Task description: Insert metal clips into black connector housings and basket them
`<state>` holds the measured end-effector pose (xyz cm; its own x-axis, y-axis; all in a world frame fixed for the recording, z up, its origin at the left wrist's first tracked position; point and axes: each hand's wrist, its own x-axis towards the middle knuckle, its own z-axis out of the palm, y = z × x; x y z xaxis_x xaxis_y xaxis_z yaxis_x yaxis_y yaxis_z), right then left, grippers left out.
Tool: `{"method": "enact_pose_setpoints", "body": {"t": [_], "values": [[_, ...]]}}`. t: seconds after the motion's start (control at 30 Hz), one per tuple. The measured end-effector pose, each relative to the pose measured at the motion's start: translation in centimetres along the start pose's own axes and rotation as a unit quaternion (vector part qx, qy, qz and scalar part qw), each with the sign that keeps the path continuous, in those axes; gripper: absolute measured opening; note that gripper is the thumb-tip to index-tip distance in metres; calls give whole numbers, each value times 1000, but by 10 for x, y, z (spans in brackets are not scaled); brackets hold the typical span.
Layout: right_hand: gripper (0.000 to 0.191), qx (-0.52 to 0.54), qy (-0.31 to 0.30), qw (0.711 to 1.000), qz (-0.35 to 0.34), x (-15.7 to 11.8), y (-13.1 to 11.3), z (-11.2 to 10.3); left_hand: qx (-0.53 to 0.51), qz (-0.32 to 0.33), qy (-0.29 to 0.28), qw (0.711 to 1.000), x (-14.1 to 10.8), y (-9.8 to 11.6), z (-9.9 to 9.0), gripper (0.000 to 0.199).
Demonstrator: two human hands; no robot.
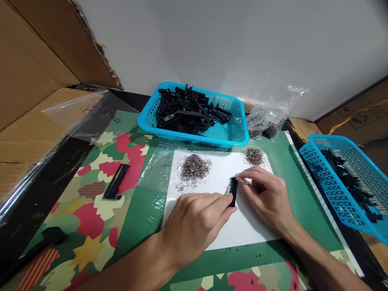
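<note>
My left hand (pixel 201 218) grips a small, narrow black plastic part (pixel 233 190) by its near end, over a white sheet (pixel 224 238). Close to the part's far end, the fingers of my right hand (pixel 266 194) are pinched around a thin metal tool (pixel 250 184) that looks like tweezers. Its tip and whatever it may hold are too small to make out. A heap of tiny bent metal pins (pixel 194 167) lies left of the part, and a smaller heap of metal pieces (pixel 254 156) is beyond my right hand.
Behind the sheet stands a blue basket (pixel 194 139) of black parts. Another blue basket (pixel 330 202) with black pieces is at the right. Plastic bags (pixel 269 121) sit at the back. A longer black part (pixel 117 182) lies on the patterned mat at left.
</note>
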<state>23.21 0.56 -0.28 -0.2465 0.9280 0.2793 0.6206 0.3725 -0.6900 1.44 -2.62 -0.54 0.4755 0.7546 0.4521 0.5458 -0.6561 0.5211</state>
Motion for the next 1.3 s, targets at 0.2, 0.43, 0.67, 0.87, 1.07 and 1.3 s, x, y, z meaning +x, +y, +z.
{"method": "enact_pose_setpoints", "body": {"t": [0.2,0.43,0.67,0.87,1.07,1.3], "values": [[15,-10,-11,1000,-12,-1,3,-1,0,-1,-1,1000,0,0,0,13],[17,-15,-17,999,-44,1,7,-1,-4,-3,-1,1000,-1,-1,0,13],[18,-41,-9,996,-81,-1,8,-2,1,-1,2,1000,-1,-2,1,14],[20,-60,-14,993,-98,-2,11,-2,-3,0,0,1000,1,0,1,14],[18,-47,-4,993,-105,-2,13,-1,-3,-4,10,1000,0,-2,2,13],[19,-9,-18,994,-108,0,15,-3,1,4,7,1000,0,-3,1,13]]}}
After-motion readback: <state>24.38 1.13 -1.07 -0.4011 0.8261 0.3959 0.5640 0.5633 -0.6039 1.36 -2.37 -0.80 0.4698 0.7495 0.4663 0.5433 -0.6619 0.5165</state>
